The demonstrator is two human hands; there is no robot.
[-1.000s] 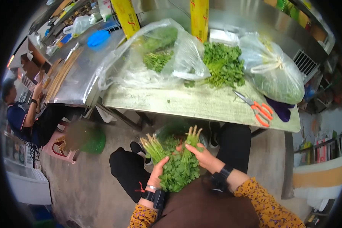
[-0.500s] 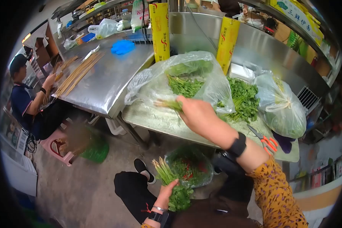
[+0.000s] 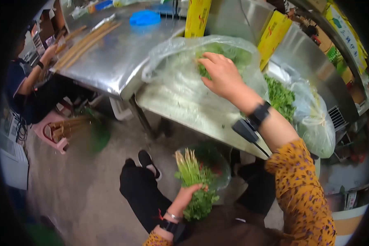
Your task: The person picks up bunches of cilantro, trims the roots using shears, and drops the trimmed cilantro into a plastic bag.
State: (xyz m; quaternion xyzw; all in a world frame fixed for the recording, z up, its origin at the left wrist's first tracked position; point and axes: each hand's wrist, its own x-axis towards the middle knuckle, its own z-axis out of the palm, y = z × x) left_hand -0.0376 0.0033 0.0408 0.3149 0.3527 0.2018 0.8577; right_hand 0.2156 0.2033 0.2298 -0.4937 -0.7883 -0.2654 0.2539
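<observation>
A bunch of leafy greens [image 3: 188,168] with pale stem ends pointing up is wrapped in my left hand [image 3: 189,194], low over my lap. Above the metal table [image 3: 172,100], my right hand [image 3: 222,76] reaches over the opening of a clear plastic bag [image 3: 172,61]. Its fingers are partly spread, and greens inside the bag show beside and behind them. Nothing can be made out between those fingers. More loose greens [image 3: 281,96] lie to the right of the bag.
A tied bag of greens [image 3: 315,127] sits at the right. Yellow boxes [image 3: 274,37] stand behind. Below the table edge is a bag-lined container [image 3: 221,164]. At the left, a co-worker [image 3: 33,78] sits by long sticks [image 3: 86,45] and a pink stool [image 3: 49,131].
The view has shifted. My right hand has moved further over the bag, its fingers have opened, and the stems it held no longer show in it. My left hand still holds its bunch.
</observation>
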